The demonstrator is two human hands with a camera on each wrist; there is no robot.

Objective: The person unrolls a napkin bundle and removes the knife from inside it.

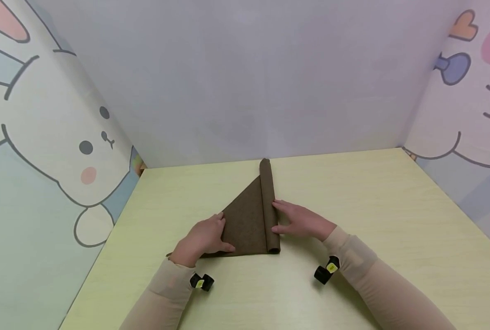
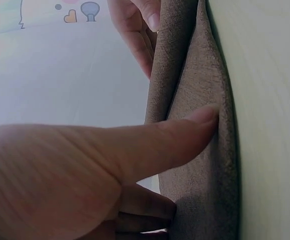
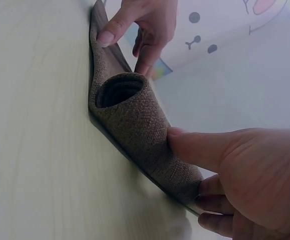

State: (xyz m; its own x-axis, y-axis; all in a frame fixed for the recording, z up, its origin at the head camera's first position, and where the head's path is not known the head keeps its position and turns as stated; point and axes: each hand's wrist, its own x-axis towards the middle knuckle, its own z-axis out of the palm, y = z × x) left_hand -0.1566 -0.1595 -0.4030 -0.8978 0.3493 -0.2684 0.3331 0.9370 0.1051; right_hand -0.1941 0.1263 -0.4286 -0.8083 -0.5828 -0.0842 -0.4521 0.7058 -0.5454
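Observation:
A brown cloth (image 1: 245, 224) lies on the table, its left part flat and three-cornered, its right side wound into a roll (image 1: 269, 206). The roll's near end shows a spiral of layers in the right wrist view (image 3: 119, 92). My left hand (image 1: 203, 238) rests on the flat part, the thumb on the cloth near the front edge and the fingers at its slanting edge. My right hand (image 1: 302, 221) touches the roll's right side with thumb and fingertips apart. In the left wrist view, the left thumb (image 2: 185, 135) lies across the cloth.
The pale wood-look table (image 1: 352, 192) extends around the cloth on both sides. A plain light wall (image 1: 249, 82) rises behind it, close to the roll's far end. Side panels with cartoon drawings (image 1: 85, 146) stand left and right. A small black device (image 1: 326, 270) sits on each wrist.

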